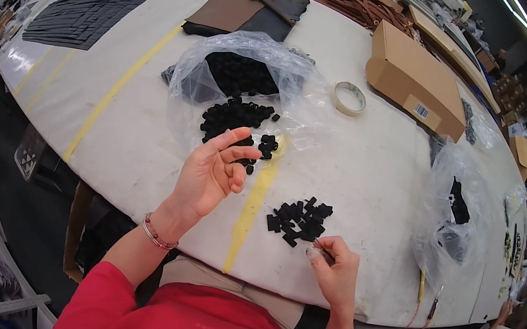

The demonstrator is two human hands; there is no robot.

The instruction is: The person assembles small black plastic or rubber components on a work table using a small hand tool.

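Note:
My left hand (212, 174) is raised over the table with its palm turned to the right and its fingers apart; no object shows in it. Behind its fingers lies a heap of small black pieces (233, 116), spilling from a clear plastic bag (190, 63). My right hand (337, 273) is pinched, thumb against forefinger, around something small and dark that is too small to name. Just beyond its fingertips is a loose pile of flat black rectangular pieces (296, 219).
A roll of tape (349, 99) and a cardboard box (418, 82) lie at the back right. Farther right is another plastic bag (448, 214). At the back are a brown-and-black flat pouch (236, 12), black strips (95, 10) and brown straps (351, 3).

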